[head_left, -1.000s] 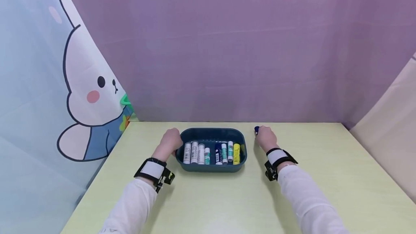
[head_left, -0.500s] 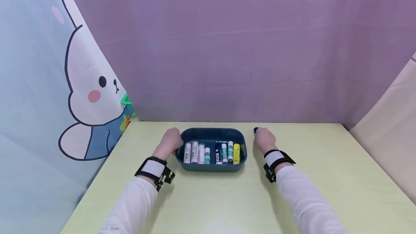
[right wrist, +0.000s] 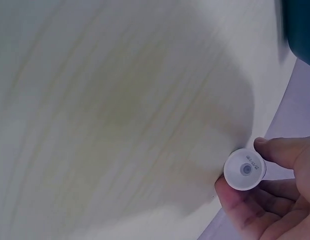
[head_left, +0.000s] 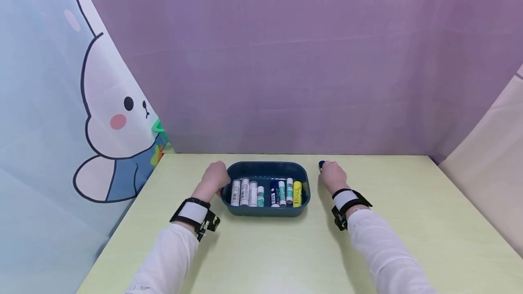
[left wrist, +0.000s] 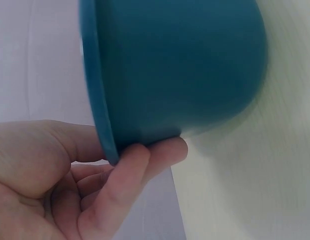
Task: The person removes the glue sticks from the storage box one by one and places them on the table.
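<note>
A dark blue-green plastic basket [head_left: 265, 211] stands on the table, with several glue sticks lying side by side in it: white ones [head_left: 244, 192] at left, and a dark blue [head_left: 275, 193], teal-and-white and yellow one [head_left: 297, 194] at right. My left hand [head_left: 214, 178] pinches the basket's left rim; in the left wrist view the thumb is inside and fingers lie against the outer wall [left wrist: 180, 65]. Right of the basket, my right hand [head_left: 333, 176] holds a glue stick with a dark blue end [head_left: 321, 164]. Its round white end [right wrist: 245, 169] faces the right wrist camera.
The pale yellow-green table [head_left: 269, 253] carries the basket near its back edge. Behind it hangs a purple cloth [head_left: 286, 67]. A blue cloth with a cartoon rabbit [head_left: 118, 126] hangs at left, a pale cloth [head_left: 494, 167] at right.
My right hand has shifted very slightly left and down with the glue stick, between the first frame and the second. The left hand and the basket hold still.
</note>
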Demonstrator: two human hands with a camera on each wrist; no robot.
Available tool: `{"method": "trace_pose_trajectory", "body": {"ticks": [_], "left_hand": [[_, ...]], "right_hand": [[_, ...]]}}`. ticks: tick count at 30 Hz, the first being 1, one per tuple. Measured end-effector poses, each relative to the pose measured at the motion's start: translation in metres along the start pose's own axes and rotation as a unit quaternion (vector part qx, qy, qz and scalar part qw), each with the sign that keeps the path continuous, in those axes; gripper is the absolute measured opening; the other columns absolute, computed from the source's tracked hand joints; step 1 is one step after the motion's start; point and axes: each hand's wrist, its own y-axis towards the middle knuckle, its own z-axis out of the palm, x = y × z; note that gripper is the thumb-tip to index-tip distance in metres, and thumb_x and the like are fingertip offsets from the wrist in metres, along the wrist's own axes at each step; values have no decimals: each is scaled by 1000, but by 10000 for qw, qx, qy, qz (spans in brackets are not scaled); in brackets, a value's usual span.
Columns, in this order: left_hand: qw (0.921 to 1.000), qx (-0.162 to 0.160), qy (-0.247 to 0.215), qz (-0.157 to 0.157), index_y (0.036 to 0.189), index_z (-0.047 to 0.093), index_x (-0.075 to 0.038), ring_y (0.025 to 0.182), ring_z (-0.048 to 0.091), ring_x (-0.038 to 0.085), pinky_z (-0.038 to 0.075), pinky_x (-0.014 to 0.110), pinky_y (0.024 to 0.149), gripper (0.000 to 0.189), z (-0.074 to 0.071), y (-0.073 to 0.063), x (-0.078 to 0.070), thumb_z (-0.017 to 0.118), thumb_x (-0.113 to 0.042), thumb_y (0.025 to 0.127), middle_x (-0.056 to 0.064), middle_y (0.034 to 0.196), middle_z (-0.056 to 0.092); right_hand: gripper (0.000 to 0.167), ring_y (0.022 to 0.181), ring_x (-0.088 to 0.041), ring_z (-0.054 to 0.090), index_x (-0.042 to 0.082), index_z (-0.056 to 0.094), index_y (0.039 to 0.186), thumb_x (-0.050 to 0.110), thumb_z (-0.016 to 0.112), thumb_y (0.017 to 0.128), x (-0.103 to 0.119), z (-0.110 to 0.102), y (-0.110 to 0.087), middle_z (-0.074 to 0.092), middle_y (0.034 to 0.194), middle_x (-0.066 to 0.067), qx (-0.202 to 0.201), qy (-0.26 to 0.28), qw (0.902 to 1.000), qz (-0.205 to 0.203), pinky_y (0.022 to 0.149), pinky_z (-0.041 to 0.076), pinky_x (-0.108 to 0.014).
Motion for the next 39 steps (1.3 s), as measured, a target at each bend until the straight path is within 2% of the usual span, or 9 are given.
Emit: {"method": "trace_pose_trajectory", "body": {"ticks": [9, 12, 14, 18, 21, 26, 31, 34, 39], "left_hand": [[10000, 7, 6, -13, 88, 60, 10, 36, 58, 18, 50, 26, 37, 11, -1, -2, -1, 52, 6, 83, 27, 82, 66], [10000, 10, 32, -4, 89, 60, 10, 36, 58, 18, 50, 26, 37, 11, 0, -1, -2, 51, 6, 83, 27, 83, 66], [10000, 17, 41, -13, 89, 60, 10, 36, 58, 18, 50, 26, 37, 11, 0, -1, -2, 52, 5, 83, 27, 83, 66], [10000, 20, 64, -16, 88, 60, 10, 35, 58, 18, 50, 26, 37, 11, 0, -1, -1, 51, 6, 83, 27, 82, 66], [10000, 25, 75, -10, 89, 60, 10, 36, 59, 18, 50, 26, 36, 12, -1, 0, -1, 51, 6, 82, 27, 82, 66], [9999, 51, 130, -50, 92, 61, 10, 36, 59, 18, 50, 25, 36, 14, 0, 1, -1, 51, 5, 83, 26, 81, 66], [9998, 82, 183, -94, 94, 61, 11, 37, 59, 17, 49, 24, 36, 15, 0, 1, 0, 52, 5, 84, 25, 79, 65], [9998, 86, 167, -105, 95, 60, 11, 37, 59, 18, 49, 24, 36, 16, 0, 0, -1, 52, 5, 84, 26, 79, 65], [9998, 63, 170, -71, 96, 61, 12, 37, 59, 18, 49, 24, 36, 16, -1, -1, -1, 52, 4, 84, 27, 83, 66]], "right_hand": [[36, 79, -29, 64, -7, 60, 104, 25, 63, 89, 1, -9, -1, 64, 100, -25, 322, 121, 9993, 165, 54, 52, -38], [46, 89, -34, 64, -8, 55, 113, 32, 58, 91, 3, -23, -3, 62, 108, -28, 383, 171, 9991, 97, 62, 54, -43], [55, 101, -40, 60, -9, 48, 126, 35, 54, 93, 8, -37, -6, 56, 119, -31, 396, 232, 9989, -30, 73, 54, -49], [73, 125, -49, 40, -6, 25, 144, 45, 46, 95, 21, -66, -13, 35, 140, -34, 377, 344, 9982, -312, 95, 41, -63], [80, 132, -52, 25, 1, 16, 149, 52, 44, 94, 32, -85, -19, 21, 148, -32, 157, 418, 9977, -504, 99, 30, -71], [83, 138, -52, 9, 14, 12, 152, 60, 44, 91, 48, -106, -27, 8, 154, -26, -297, 376, 9954, -826, 103, 14, -75], [84, 141, -47, -7, 23, 8, 153, 63, 46, 89, 65, -111, -41, -1, 157, -19, -585, -14, 9915, -1165, 104, -1, -75], [86, 142, -44, -10, 27, 6, 153, 64, 48, 88, 75, -107, -53, -2, 158, -17, -652, -210, 9880, -1385, 104, -3, -75], [86, 142, -42, -10, 30, 6, 152, 57, 55, 87, 86, -94, -68, -2, 158, -15, -616, -157, 9824, -1755, 104, 0, -75]]}}
